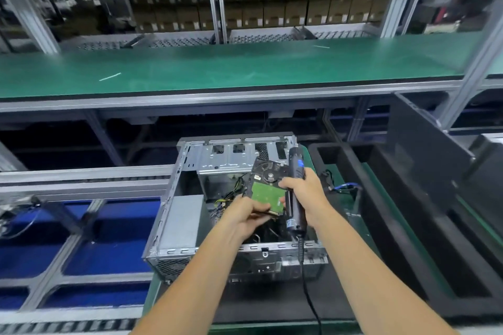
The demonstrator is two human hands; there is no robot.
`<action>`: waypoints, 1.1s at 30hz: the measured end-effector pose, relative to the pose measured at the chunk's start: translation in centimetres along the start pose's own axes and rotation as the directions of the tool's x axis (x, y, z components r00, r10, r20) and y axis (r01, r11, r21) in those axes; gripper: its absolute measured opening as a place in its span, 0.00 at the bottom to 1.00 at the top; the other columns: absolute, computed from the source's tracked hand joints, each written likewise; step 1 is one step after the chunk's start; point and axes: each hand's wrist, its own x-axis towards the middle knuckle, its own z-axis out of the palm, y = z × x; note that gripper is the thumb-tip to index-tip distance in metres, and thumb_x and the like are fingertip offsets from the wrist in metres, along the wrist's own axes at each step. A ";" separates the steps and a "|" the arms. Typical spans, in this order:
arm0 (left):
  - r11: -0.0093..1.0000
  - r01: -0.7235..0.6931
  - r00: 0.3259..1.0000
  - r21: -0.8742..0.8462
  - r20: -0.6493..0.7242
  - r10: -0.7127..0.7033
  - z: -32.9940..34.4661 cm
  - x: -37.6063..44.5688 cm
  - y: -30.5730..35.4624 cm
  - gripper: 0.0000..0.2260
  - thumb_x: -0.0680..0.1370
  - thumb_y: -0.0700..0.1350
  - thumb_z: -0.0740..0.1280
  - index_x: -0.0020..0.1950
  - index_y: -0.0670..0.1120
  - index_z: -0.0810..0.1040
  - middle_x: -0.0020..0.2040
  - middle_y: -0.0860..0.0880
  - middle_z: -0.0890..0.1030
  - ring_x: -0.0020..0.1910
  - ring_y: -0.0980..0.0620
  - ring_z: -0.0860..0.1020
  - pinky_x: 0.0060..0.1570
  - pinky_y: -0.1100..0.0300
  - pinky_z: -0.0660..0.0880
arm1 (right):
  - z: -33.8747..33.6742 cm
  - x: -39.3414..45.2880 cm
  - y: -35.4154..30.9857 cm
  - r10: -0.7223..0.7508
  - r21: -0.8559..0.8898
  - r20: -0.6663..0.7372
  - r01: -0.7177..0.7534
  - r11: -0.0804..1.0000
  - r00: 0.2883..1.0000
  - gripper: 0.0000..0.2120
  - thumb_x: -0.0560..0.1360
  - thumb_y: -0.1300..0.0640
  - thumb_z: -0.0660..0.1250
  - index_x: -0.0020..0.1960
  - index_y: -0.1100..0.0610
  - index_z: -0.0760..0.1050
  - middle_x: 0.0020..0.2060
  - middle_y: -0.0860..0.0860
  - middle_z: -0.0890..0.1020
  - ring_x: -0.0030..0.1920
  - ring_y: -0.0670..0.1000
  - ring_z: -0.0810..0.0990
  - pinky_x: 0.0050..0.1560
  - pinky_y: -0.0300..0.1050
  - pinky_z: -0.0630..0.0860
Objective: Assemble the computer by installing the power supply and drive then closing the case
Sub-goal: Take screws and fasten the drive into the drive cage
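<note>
From the head camera, I am looking down at an open grey metal computer case [174, 226] sitting on a green mat. My left hand [245, 215] is gripping the near edge of a hard drive with a green circuit board [265, 193], fingers curled round it. The drive is tilting above the open case, near the silver drive cage [231, 155] at the far side. My right hand [304, 193] is wrapping around a black electric screwdriver with a blue label [295, 187], and its thumb is touching the drive too. A black cord [307, 294] is hanging from the screwdriver. A dark side panel [424, 144] is leaning at the right, beside a black foam tray [343, 149].
</note>
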 end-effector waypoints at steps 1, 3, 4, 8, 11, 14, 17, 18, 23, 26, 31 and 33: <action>1.000 0.013 1.000 -0.011 0.005 -0.013 -0.1 0.3 -0.1 0.13 0.70 0.23 0.65 0.52 0.34 0.73 0.43 0.38 0.80 0.44 0.43 0.80 0.33 0.53 0.79 | 0.3 0.3 0.0 -0.008 -0.023 -0.017 0.008 1.000 1.000 0.16 0.66 0.63 0.73 0.50 0.58 0.71 0.48 0.63 0.80 0.45 0.64 0.81 0.54 0.65 0.78; 0.999 0.041 0.999 -0.021 0.027 -0.040 -0.1 0.5 -0.2 0.10 0.70 0.24 0.65 0.48 0.34 0.76 0.40 0.39 0.82 0.41 0.43 0.81 0.33 0.52 0.79 | 0.5 0.9 0.1 -0.021 -0.069 -0.047 0.018 0.997 0.999 0.18 0.65 0.62 0.73 0.52 0.61 0.71 0.50 0.64 0.79 0.48 0.65 0.81 0.54 0.66 0.77; 0.998 0.054 0.997 -0.027 0.048 -0.053 0.0 0.6 -0.2 0.09 0.70 0.25 0.64 0.46 0.35 0.76 0.38 0.40 0.83 0.39 0.43 0.83 0.32 0.52 0.80 | 0.5 1.2 0.1 -0.022 -0.080 -0.054 0.017 0.997 0.998 0.19 0.64 0.62 0.73 0.51 0.61 0.70 0.50 0.64 0.79 0.48 0.66 0.81 0.54 0.67 0.77; 0.995 0.094 0.985 0.020 0.146 -0.096 0.7 0.9 0.2 0.08 0.75 0.41 0.66 0.52 0.40 0.78 0.41 0.42 0.85 0.38 0.45 0.84 0.35 0.51 0.80 | -0.2 2.3 0.4 -0.002 -0.038 -0.052 0.000 0.999 0.999 0.16 0.65 0.63 0.72 0.50 0.61 0.71 0.50 0.66 0.80 0.47 0.66 0.81 0.54 0.68 0.77; 0.982 0.117 0.979 0.148 0.146 -0.139 1.2 1.3 -0.2 0.07 0.79 0.42 0.64 0.54 0.40 0.78 0.42 0.43 0.85 0.39 0.47 0.85 0.35 0.53 0.81 | -0.9 3.0 0.2 -0.003 0.001 -0.039 0.003 1.000 0.999 0.13 0.68 0.65 0.72 0.49 0.60 0.71 0.45 0.64 0.79 0.41 0.60 0.79 0.50 0.63 0.79; 0.972 0.088 0.988 0.218 0.107 -0.113 1.5 1.5 -0.4 0.05 0.79 0.37 0.64 0.53 0.39 0.77 0.40 0.43 0.85 0.38 0.46 0.84 0.35 0.51 0.81 | -1.6 3.6 -0.2 0.017 0.066 -0.006 -0.017 0.998 1.000 0.12 0.69 0.67 0.70 0.48 0.60 0.69 0.38 0.59 0.77 0.30 0.55 0.79 0.31 0.50 0.79; 0.983 0.086 0.987 0.163 0.121 -0.106 2.1 1.6 0.4 0.07 0.80 0.34 0.60 0.48 0.37 0.78 0.38 0.43 0.85 0.36 0.46 0.84 0.31 0.53 0.80 | -2.2 4.0 -0.4 0.031 0.103 0.040 -0.036 0.994 0.999 0.10 0.70 0.68 0.70 0.45 0.60 0.70 0.33 0.57 0.78 0.25 0.54 0.78 0.26 0.42 0.74; 0.985 0.097 0.984 0.143 0.136 -0.117 2.3 1.7 0.7 0.09 0.80 0.34 0.59 0.47 0.37 0.78 0.38 0.42 0.85 0.35 0.46 0.84 0.29 0.53 0.80 | -2.4 4.1 -0.4 0.030 0.106 0.051 -0.035 0.994 0.998 0.10 0.70 0.68 0.70 0.44 0.60 0.70 0.31 0.56 0.78 0.24 0.54 0.78 0.26 0.42 0.74; 0.979 0.121 0.986 0.165 0.095 -0.138 2.4 2.2 0.9 0.06 0.80 0.34 0.61 0.49 0.36 0.77 0.37 0.42 0.84 0.34 0.45 0.84 0.27 0.52 0.79 | -2.8 4.4 -0.3 0.052 0.145 0.099 -0.066 0.987 0.994 0.10 0.70 0.68 0.70 0.45 0.60 0.70 0.29 0.54 0.77 0.25 0.54 0.77 0.28 0.44 0.74; 0.969 0.143 0.987 0.200 0.049 -0.156 1.7 2.6 0.4 0.04 0.78 0.34 0.63 0.51 0.36 0.76 0.37 0.41 0.84 0.35 0.44 0.84 0.33 0.50 0.80 | -2.9 4.5 -0.2 0.053 0.168 0.112 -0.072 0.983 0.992 0.10 0.70 0.68 0.70 0.45 0.60 0.70 0.28 0.53 0.76 0.24 0.53 0.76 0.27 0.43 0.74; 0.965 0.146 0.989 0.217 0.003 -0.150 1.4 3.1 0.2 0.03 0.79 0.35 0.63 0.47 0.38 0.76 0.34 0.43 0.84 0.35 0.45 0.83 0.34 0.51 0.79 | -2.7 4.5 -0.2 0.052 0.153 0.114 -0.070 0.986 0.992 0.10 0.69 0.68 0.69 0.44 0.59 0.70 0.29 0.54 0.76 0.25 0.54 0.76 0.28 0.44 0.74; 0.965 0.137 0.990 0.225 0.003 -0.141 1.5 3.3 0.4 0.03 0.79 0.35 0.63 0.48 0.37 0.76 0.33 0.43 0.84 0.33 0.46 0.83 0.30 0.54 0.79 | -2.8 4.4 -0.3 0.056 0.151 0.130 -0.076 0.986 0.990 0.10 0.69 0.68 0.69 0.44 0.60 0.69 0.30 0.55 0.75 0.25 0.53 0.75 0.27 0.43 0.73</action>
